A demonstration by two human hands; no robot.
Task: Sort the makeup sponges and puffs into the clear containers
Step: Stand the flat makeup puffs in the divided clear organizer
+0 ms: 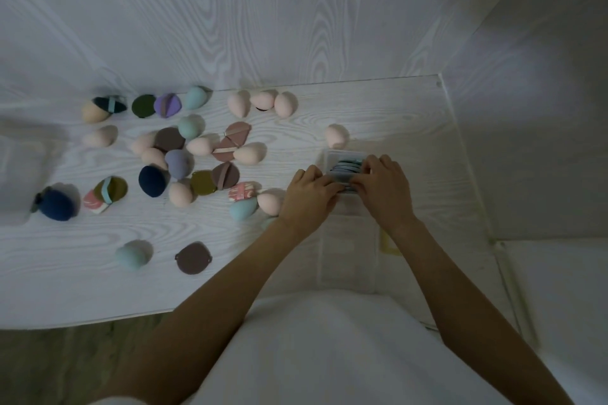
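A small clear container (pixel 332 156) stands at the right of the white table, with several grey-blue flat puffs (pixel 347 165) stacked on edge inside it. My left hand (pixel 309 194) and my right hand (pixel 383 186) meet over its near side, fingertips pressing on the puffs. A larger clear container (pixel 348 250) lies nearer me, under my wrists. Many sponges and puffs lie loose to the left: pink egg sponges (pixel 245 153), teal ones (pixel 243 209), brown puffs (pixel 194 258), olive puffs (pixel 202 182) and a navy sponge (pixel 152 181).
The table (pixel 98 273) abuts a white wood-grain wall at the back and a plain wall on the right. A lone pink sponge (pixel 336 136) sits just behind the small container. A yellow item (pixel 390 245) lies by my right forearm. White bedding is at lower right.
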